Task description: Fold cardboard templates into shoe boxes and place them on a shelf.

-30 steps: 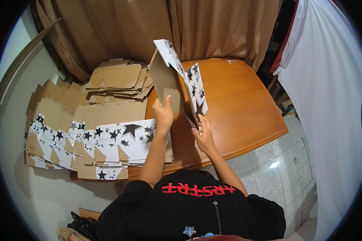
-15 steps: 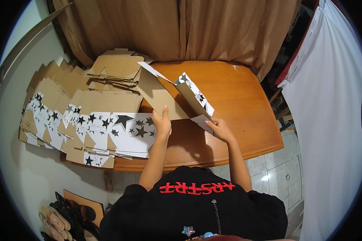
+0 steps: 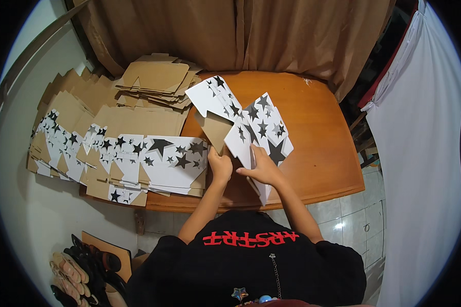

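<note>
Carton (image 3: 256, 123), partly folded and tilted over the table (image 3: 322, 153), extends forward from both hands: the left hand (image 3: 221, 166) grips the lower end of a brown inner panel, while the right hand (image 3: 263, 166) lies with thumb and fingers parted against a white outer panel, though whether it pinches cannot be told. The cardboard is thin and flat, white with dark stars outside and plain brown inside, with angular flaps; the table is glossy orange-brown wood, bearing overlapping flat blanks (image 3: 164, 171) at left.
</note>
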Motion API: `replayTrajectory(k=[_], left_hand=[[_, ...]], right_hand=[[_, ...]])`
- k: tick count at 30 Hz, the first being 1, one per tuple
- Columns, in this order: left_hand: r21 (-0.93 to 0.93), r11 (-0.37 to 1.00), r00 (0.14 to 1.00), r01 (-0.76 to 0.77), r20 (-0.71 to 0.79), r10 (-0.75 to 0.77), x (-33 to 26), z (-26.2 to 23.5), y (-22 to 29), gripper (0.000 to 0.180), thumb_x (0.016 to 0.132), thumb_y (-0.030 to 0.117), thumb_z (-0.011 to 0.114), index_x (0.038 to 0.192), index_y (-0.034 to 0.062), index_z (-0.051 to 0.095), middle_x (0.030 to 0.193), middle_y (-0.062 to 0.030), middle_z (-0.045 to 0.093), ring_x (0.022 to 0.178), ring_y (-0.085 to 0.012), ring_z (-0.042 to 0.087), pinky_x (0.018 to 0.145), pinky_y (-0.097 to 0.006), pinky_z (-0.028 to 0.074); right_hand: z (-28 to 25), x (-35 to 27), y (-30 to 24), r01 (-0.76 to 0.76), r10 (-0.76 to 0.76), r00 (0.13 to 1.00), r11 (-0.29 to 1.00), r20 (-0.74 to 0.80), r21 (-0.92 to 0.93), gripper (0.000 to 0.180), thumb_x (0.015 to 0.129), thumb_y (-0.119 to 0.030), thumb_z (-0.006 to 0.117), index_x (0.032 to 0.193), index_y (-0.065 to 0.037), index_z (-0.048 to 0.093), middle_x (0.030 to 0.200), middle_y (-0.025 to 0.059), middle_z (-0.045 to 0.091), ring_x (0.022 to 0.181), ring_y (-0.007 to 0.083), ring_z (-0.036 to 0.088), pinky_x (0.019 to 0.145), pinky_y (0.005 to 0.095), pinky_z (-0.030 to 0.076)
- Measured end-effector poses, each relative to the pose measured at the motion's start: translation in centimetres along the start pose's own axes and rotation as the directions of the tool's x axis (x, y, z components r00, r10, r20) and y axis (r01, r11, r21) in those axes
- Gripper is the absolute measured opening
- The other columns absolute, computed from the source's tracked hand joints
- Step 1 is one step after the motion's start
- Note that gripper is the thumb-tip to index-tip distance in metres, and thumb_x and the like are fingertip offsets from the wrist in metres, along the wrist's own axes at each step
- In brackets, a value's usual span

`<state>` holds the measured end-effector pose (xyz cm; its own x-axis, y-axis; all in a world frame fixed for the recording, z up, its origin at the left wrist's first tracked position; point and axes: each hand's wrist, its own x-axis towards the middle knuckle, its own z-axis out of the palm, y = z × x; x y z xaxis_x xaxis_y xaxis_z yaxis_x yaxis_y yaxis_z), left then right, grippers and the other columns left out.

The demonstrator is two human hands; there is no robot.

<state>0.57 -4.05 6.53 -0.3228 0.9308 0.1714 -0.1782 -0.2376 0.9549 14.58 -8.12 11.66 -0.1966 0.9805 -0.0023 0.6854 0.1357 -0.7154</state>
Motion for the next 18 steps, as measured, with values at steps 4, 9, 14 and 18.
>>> replayTrajectory(k=[4, 9, 14, 18], left_hand=[[0.051, 0.999, 1.0, -0.013, 0.025, 0.012, 0.3, 0.1, 0.7, 0.009, 0.086, 0.003, 0.054, 0.09, -0.0057, 0.054, 0.084, -0.0102, 0.06, 0.079, -0.0145, 0.054, 0.072, -0.026, 0.042], [0.122, 0.992, 0.996, 0.045, 0.07, -0.053, 1.1, -1.6, 0.7, 0.014, 0.085, 0.006, 0.058, 0.093, -0.005, 0.055, 0.089, -0.0081, 0.061, 0.08, -0.0104, 0.054, 0.071, -0.024, 0.043], [0.117, 0.991, 0.995, 0.059, 0.071, -0.068, 1.1, -3.5, -0.5, 0.017, 0.083, 0.001, 0.058, 0.099, -0.0049, 0.052, 0.092, -0.0084, 0.06, 0.084, -0.0123, 0.054, 0.074, -0.025, 0.044], [-0.04, 0.997, 0.993, 0.06, 0.106, -0.055, 1.1, -4.7, -0.3, 0.035, 0.08, 0.0, 0.06, 0.111, -0.0052, 0.044, 0.107, -0.0139, 0.054, 0.097, -0.0169, 0.053, 0.083, -0.03, 0.044]], right_hand=[[1.2, 0.0, 0.7, -0.024, 0.021, 0.989, 1.0, -0.146, -0.016, 0.072, 0.075, -0.038, 0.064, 0.125, 0.007, 0.039, 0.121, 0.0279, 0.044, 0.112, 0.0384, 0.046, 0.095, 0.0388, 0.037], [0.0, -0.9, 3.4, -0.096, 0.094, 0.907, 0.995, -0.411, 0.016, 0.032, 0.075, -0.023, 0.063, 0.1, -0.003, 0.061, 0.094, 0.0196, 0.06, 0.09, 0.0367, 0.057, 0.077, 0.0414, 0.045], [-1.9, -3.2, 3.4, -0.45, 0.361, 0.827, 0.885, -0.431, -0.123, 0.017, 0.073, -0.016, 0.065, 0.088, -0.009, 0.068, 0.081, 0.0197, 0.063, 0.077, 0.0376, 0.06, 0.069, 0.0436, 0.047], [-3.7, -3.3, 4.0, -0.523, 0.386, 0.78, 0.834, -0.493, -0.174, 0.012, 0.072, -0.014, 0.066, 0.083, -0.011, 0.07, 0.074, 0.0191, 0.062, 0.072, 0.0368, 0.061, 0.066, 0.0438, 0.048]])
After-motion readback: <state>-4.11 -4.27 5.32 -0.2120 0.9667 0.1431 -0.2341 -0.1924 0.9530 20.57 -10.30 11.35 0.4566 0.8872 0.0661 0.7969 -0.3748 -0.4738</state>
